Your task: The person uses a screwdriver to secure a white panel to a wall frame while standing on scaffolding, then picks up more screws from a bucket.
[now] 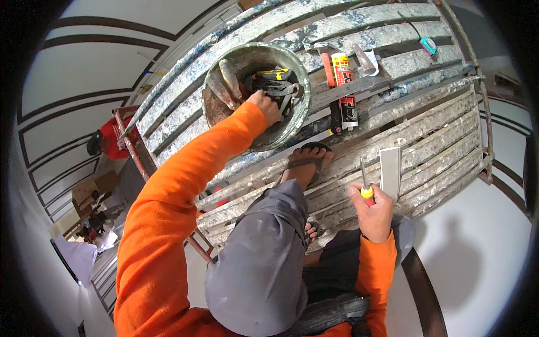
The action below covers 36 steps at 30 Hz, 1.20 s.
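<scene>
Inside a grimy, paint-stained bucket [210,101], my left hand [266,108] reaches down with its fingers curled among the tools. Pliers [276,87] lie right beside it, along with a yellow-and-black tool [277,73]. Two worn wooden-looking handles [229,78] lean on the bucket's left side. The fingertips of this hand are hidden, so what they grip does not show. My right hand [373,212] is closed around the yellow-and-red handle of a screwdriver [367,192], its shaft pointing away from me.
The bucket stands on a paint-spattered slatted platform [387,19]. Right of it lie a sealant tube [344,73], a red-handled tool [327,68], a metal ruler [353,90] and a teal tape measure [428,46]. A white strip [389,174] rests near my right hand. Someone in red [114,139] is at far left.
</scene>
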Tool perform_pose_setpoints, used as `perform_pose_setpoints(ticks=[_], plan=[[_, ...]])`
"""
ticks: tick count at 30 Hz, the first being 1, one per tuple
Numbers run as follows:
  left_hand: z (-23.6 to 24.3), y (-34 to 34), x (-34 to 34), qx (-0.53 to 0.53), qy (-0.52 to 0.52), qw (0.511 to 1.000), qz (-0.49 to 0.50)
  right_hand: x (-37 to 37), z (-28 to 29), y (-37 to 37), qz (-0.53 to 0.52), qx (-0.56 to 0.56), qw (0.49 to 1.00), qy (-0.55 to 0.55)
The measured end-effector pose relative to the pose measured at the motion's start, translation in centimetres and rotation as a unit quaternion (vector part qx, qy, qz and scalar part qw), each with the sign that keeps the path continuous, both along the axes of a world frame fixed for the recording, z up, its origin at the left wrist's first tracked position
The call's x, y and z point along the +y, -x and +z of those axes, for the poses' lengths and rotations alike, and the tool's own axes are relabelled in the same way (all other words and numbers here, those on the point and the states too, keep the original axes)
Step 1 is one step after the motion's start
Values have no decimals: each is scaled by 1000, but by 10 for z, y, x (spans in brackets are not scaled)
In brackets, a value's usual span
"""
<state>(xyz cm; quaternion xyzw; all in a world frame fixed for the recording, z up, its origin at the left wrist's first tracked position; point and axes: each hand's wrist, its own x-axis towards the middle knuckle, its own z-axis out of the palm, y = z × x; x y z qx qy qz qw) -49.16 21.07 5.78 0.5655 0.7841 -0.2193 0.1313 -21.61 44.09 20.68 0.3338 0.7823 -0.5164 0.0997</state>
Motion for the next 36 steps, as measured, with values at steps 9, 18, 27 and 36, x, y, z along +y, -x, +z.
perform_pose_setpoints(ticks=[9,18,27,36], plan=[[0,1,19,-71,100,992,42,29,-22,-27,-94,4,995,-13],[9,16,16,-92,101,990,33,33,-24,-29,-83,20,995,-50],[45,-10,-27,-366,-263,745,492,33,-26,-28,-105,2,994,-14],[63,-26,-49,-564,-390,346,640,24,-31,-7,-50,20,998,-19]])
